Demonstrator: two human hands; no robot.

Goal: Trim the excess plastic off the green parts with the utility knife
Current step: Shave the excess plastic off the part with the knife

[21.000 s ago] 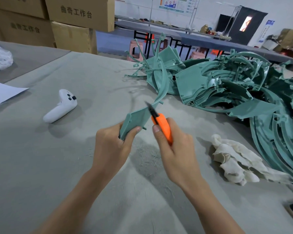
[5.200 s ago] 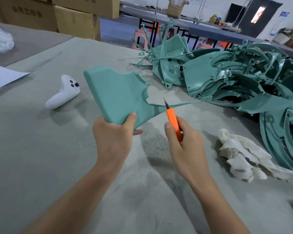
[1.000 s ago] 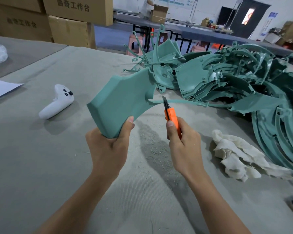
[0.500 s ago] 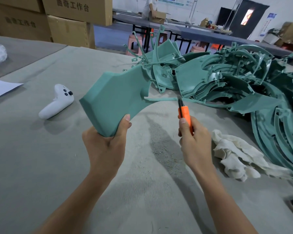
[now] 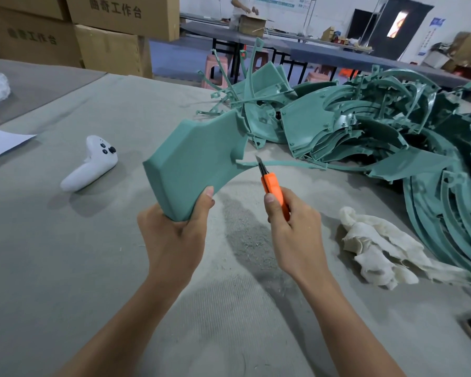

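Gripping the near corner of a green part (image 5: 196, 161), the left hand (image 5: 174, 235) is holding it raised above the grey table (image 5: 65, 254). The right hand (image 5: 291, 229) is clenching the orange utility knife (image 5: 273, 186), its blade tip meeting the thin strip (image 5: 291, 163) running off the part's right edge. A white rag (image 5: 378, 248) is lying at right and a white controller (image 5: 93, 165) at left. A pile of green parts (image 5: 365, 131) is sitting far right.

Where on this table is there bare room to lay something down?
Widest bare stretch: the table near left, below the white controller and beside the left hand holding the green part. Another lies beyond the controller, toward the cardboard boxes. The right side is crowded: rag, then the pile of green parts.
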